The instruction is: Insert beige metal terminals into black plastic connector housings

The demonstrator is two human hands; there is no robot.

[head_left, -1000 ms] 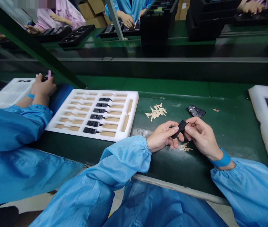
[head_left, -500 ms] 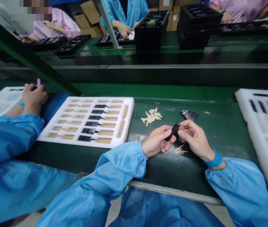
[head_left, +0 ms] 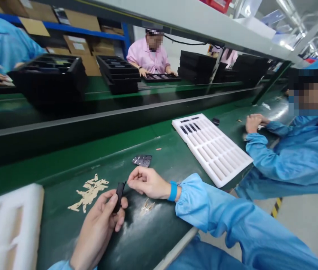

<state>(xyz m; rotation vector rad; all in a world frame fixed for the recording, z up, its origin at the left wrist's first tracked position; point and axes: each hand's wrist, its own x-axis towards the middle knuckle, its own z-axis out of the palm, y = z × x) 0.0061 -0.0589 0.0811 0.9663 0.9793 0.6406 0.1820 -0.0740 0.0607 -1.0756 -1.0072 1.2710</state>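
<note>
In the head view my left hand (head_left: 99,221) holds a small black rectangular part (head_left: 118,198) between thumb and fingers, tilted upward. My right hand (head_left: 149,183) is closed in a pinch at the top end of that part. A thin dark bit shows at its fingertips, too small to name. Beyond the right hand lies a little pile of flat black pieces (head_left: 142,160). A heap of cream-coloured flat pieces (head_left: 90,193) rests to the left, past my left hand. A few more small cream pieces (head_left: 147,207) lie below my right hand.
White slotted trays stand on both sides: the left tray (head_left: 31,225) is cut by the frame edge, the right tray (head_left: 217,180) holds several black parts. A co-worker's hands (head_left: 254,122) are beyond it. Stacked black trays (head_left: 119,75) stand across the raised ledge.
The view has swung to the right, bringing the right tray and a co-worker into sight. My left hand still holds the black part; my right fingers stay pinched at its end.
</note>
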